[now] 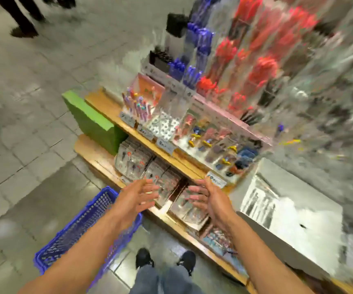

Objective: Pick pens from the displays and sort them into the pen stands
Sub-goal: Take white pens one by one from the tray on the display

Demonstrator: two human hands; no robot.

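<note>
The frame is heavily blurred. My left hand (pixel 138 196) and my right hand (pixel 205 197) reach forward side by side, palms facing each other, fingers spread, holding nothing. They hover over packaged pens (pixel 163 177) on the lower wooden shelf (pixel 92 149). Above, clear stands hold blue pens (pixel 194 60) and red pens (pixel 256 60). Colourful pens (pixel 137 105) stand in a holder on the upper shelf.
A blue shopping basket (pixel 80 228) sits on the tiled floor at my left. A green block (pixel 90 119) caps the shelf's left end. A white display box (pixel 288 200) stands at the right. Another person's legs (pixel 22 15) are at top left. My shoes (pixel 165 259) are below.
</note>
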